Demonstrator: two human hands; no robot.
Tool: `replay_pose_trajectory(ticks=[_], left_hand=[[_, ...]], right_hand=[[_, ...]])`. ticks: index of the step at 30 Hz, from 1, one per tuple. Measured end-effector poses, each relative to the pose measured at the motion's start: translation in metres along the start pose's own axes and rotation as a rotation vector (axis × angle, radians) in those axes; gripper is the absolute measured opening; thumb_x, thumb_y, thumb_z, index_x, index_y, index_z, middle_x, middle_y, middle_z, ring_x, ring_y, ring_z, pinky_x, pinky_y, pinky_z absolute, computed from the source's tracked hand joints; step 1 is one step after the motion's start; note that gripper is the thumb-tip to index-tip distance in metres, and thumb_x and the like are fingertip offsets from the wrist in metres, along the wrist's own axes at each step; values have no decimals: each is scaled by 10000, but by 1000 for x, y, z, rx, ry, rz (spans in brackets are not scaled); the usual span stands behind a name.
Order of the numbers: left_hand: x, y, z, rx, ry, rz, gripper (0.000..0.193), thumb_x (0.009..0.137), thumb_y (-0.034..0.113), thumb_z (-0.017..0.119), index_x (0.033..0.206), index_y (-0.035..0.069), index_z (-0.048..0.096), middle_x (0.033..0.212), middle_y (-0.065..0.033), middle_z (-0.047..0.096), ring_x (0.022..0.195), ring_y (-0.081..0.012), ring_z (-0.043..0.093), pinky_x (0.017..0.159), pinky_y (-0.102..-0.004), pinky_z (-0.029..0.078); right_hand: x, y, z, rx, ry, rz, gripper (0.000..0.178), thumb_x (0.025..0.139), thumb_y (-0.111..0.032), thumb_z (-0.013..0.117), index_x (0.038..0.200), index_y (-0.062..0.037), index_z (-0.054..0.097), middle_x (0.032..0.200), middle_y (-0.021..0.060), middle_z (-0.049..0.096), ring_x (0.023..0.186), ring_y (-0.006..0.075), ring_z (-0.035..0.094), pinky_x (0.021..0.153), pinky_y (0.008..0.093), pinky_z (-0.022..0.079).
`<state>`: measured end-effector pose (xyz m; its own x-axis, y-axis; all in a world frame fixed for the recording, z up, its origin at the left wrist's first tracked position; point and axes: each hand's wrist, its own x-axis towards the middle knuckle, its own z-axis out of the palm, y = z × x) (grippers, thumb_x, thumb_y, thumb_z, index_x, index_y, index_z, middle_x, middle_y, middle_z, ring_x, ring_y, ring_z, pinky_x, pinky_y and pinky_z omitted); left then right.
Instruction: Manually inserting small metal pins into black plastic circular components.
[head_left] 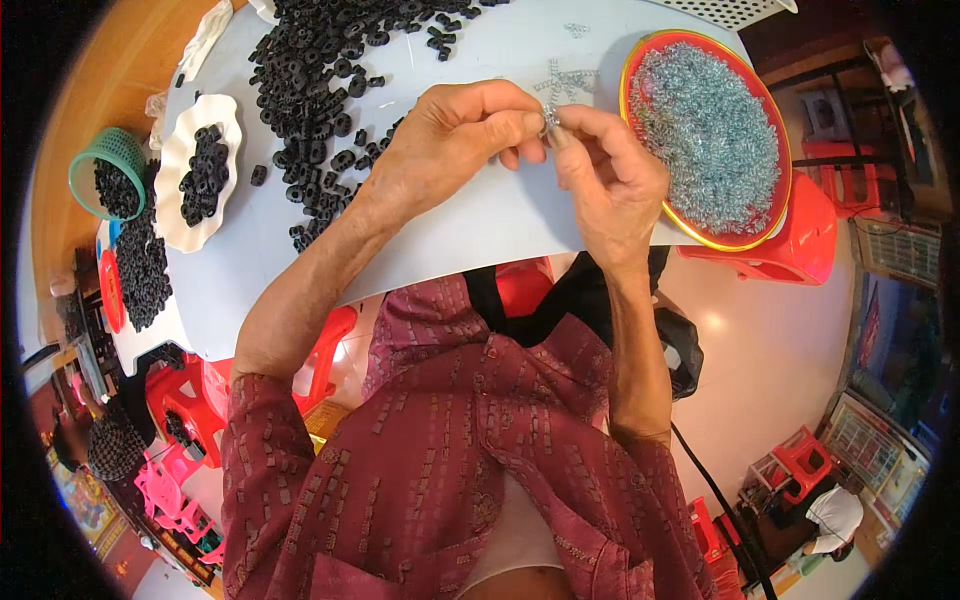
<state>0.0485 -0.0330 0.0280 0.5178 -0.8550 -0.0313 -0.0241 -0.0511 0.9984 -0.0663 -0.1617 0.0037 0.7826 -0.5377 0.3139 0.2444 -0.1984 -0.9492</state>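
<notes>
Close together above the light table (400, 262), my left hand (450, 140) and my right hand (612, 185) are both closed in a pinch. Between their fingertips is a small silvery metal spring (551, 122), partly covered by the fingers. Just beyond the fingers, several loose springs (570, 78) lie on the tabletop. To the right of my right hand stands a round red tray (783, 190) with a yellow rim, heaped with springs (705, 140). Left of my left hand, a large spread of small black parts (310, 130) covers the table.
A white wavy-edged dish (180, 235) holds more black parts. Beyond it, a green basket (80, 178) lies tipped with black parts in it. A red stool (800, 235) is under the tray. A white perforated container (730, 10) sits at the far edge. Other people (835, 518) are in the background.
</notes>
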Motion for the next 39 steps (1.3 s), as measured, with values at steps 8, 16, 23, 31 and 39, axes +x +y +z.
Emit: replay_pose_trajectory(ticks=[8, 16, 23, 31, 39], left_hand=[[-1, 3, 0, -3, -51, -40, 212, 949, 187, 536, 950, 8, 650, 800, -38, 640, 762, -105, 578, 707, -254, 473], [-1, 4, 0, 14, -88, -7, 223, 955, 183, 516, 968, 2, 644, 792, -39, 635, 755, -106, 578, 707, -258, 477], [-3, 3, 1, 25, 11, 1, 185, 933, 121, 516, 993, -13, 629, 819, -40, 642, 775, -107, 581, 723, -252, 478], [-6, 7, 10, 340, 117, 101, 151, 910, 100, 567, 997, -9, 625, 826, -35, 647, 784, -91, 594, 718, -234, 476], [-3, 3, 3, -61, 45, -53, 195, 931, 157, 556, 1027, 12, 646, 802, -43, 653, 718, -115, 585, 697, -248, 481]], right_hand=[[-1, 0, -3, -54, -30, 59, 73, 866, -29, 617, 915, 23, 628, 707, 27, 614, 592, 45, 536, 515, 209, 441], [-1, -3, -2, -17, -27, 80, 85, 891, -52, 592, 905, 28, 615, 702, 18, 608, 571, 43, 515, 500, 206, 423], [-1, -3, -2, -44, -29, 78, 73, 880, -50, 608, 888, 22, 610, 680, -7, 575, 586, 42, 520, 520, 202, 433], [-1, 0, -2, -115, -4, 27, 51, 820, -33, 641, 841, 9, 623, 680, 11, 603, 588, 50, 528, 532, 214, 442], [-2, 0, -2, -124, 10, 24, 45, 802, -27, 640, 831, 5, 628, 664, 7, 594, 587, 50, 521, 535, 213, 439]])
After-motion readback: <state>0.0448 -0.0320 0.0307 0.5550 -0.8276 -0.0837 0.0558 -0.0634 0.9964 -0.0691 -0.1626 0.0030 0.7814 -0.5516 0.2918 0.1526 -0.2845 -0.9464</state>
